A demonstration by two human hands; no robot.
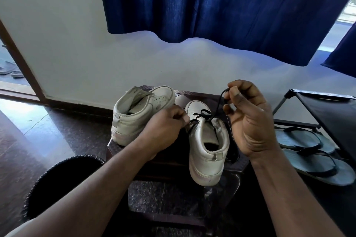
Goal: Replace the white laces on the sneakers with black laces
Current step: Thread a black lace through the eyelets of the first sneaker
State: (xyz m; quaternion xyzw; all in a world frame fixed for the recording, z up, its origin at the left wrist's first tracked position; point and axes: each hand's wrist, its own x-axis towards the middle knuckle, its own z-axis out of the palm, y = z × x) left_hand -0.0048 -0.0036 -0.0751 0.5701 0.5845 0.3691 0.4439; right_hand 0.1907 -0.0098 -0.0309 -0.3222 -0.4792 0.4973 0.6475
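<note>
Thumb and forefinger of our right hand (pixel 248 121) pinch the black lace (pixel 220 103), lifted; our left hand (pixel 163 127) grips its other end with curled fingers at the sneaker (pixel 206 150). A second sneaker (pixel 138 115) sits beside it on a dark stool (pixel 200 96).

One wide-angle camera, worn on the person's head, looked forward and steeply down along both forearms. It sat close above the left hand (pixel 163 127) and right hand (pixel 248 119), which filled mid-frame over a dark stool (pixel 194 96). It faced a pale wall (pixel 67 44) and blue curtain (pixel 221 2); a doorway (pixel 8 57) lay at the left edge, a shoe rack (pixel 327 109) at the right.
</note>
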